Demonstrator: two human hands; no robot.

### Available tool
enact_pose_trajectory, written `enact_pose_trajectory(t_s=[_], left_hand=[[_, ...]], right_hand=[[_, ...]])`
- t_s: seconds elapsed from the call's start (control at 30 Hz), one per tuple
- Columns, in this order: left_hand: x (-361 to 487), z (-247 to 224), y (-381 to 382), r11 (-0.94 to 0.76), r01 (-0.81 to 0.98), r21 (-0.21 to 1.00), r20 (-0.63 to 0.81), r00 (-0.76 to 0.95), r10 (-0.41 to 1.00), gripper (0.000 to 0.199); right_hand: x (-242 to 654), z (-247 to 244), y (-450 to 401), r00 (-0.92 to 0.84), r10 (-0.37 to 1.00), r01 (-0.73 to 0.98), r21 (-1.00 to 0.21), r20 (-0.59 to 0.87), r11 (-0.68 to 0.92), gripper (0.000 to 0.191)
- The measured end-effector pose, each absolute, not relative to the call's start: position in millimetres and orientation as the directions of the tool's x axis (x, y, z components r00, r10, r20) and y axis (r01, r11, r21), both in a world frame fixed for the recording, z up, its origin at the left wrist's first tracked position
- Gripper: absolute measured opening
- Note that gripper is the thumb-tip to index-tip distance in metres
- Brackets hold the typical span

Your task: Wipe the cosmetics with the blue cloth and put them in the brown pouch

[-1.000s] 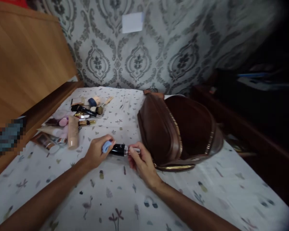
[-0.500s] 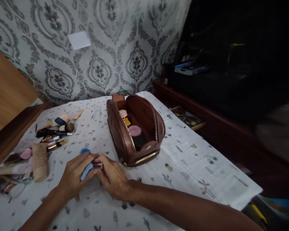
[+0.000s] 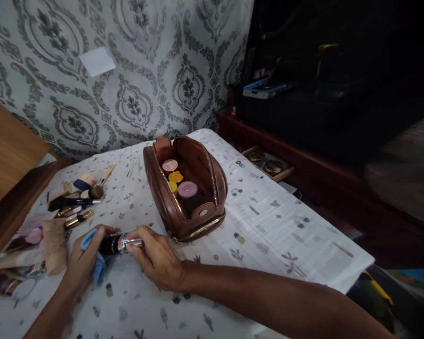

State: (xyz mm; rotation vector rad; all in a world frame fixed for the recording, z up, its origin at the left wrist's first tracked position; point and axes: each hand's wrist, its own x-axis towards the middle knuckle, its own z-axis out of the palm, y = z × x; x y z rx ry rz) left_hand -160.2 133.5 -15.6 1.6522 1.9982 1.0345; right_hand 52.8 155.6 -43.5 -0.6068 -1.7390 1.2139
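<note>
My right hand [image 3: 158, 256] pinches the silver end of a black tube [image 3: 112, 245], which lies level between my hands. On its left side, my left hand [image 3: 85, 256] holds a blue cloth [image 3: 99, 267] and has its fingers around the tube's black end. Just beyond my right hand stands an unzipped brown bag [image 3: 162, 188]. Inside it are a pink oval item [image 3: 187, 189], a yellow item [image 3: 175, 176] and a pale round item [image 3: 170, 165], with something dark near the front.
Several cosmetics lie at the left, among them a beige tube [image 3: 54, 247], a gold lipstick [image 3: 79, 219] and a brush [image 3: 97, 190]. The patterned sheet [image 3: 261, 240] covers the surface. An open drawer [image 3: 268, 162] with glasses is at the right.
My left hand has moved left along with the cloth, and the black tube now shows between my hands. The view has shifted slightly, and more of the bag's contents shows.
</note>
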Motion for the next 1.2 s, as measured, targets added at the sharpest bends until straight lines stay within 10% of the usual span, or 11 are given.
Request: enact_pose_trajectory(t_s=[0.53, 0.67, 0.97, 1.2], left_hand=[[-161, 6, 109, -0.358, 0.925, 0.128, 0.699, 0.172, 0.694, 0.010], [-155, 5, 113, -0.268, 0.923, 0.276, 0.674, 0.013, 0.738, 0.017], [-136, 4, 127, 0.125, 0.474, 0.871, 0.188, -0.559, 0.807, 0.039], [-129, 20, 116, -0.082, 0.767, 0.636, 0.575, -0.401, 0.713, 0.041]], right_hand=[[38, -48, 164, -0.626, 0.773, -0.240, -0.918, -0.102, -0.316, 0.031], [40, -47, 165, -0.622, 0.782, -0.249, -0.937, -0.040, -0.245, 0.025], [63, -19, 161, -0.609, 0.669, 0.041, -0.825, 0.426, 0.564, 0.019], [63, 9, 156, -0.454, 0.833, -0.080, -0.946, 0.316, 0.316, 0.016]])
